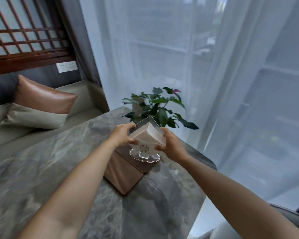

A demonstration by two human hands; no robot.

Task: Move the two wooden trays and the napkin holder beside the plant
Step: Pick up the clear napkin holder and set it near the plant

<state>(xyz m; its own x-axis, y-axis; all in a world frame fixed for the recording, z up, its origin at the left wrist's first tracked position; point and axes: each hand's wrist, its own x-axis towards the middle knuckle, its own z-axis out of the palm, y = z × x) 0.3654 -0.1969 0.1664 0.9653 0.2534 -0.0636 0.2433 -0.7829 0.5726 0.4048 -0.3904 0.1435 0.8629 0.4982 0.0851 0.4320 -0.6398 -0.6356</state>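
Clear acrylic forms the napkin holder (146,140), packed with white napkins, and from your head camera you grasp it with both hands: your left hand (122,135) clasps its left edge, your right hand (171,145) its right. Its round base sits over the wooden trays (126,171), which lie on the grey marble table (59,169) just in front of the potted plant (160,107).

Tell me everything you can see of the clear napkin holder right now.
The clear acrylic napkin holder is fan-shaped, packed with white napkins, with an oval logo on its front and a rounded transparent foot. It leans slightly, its foot on or just above the brown wooden trays, right before the potted green plant. The left hand and right hand clasp its sides.
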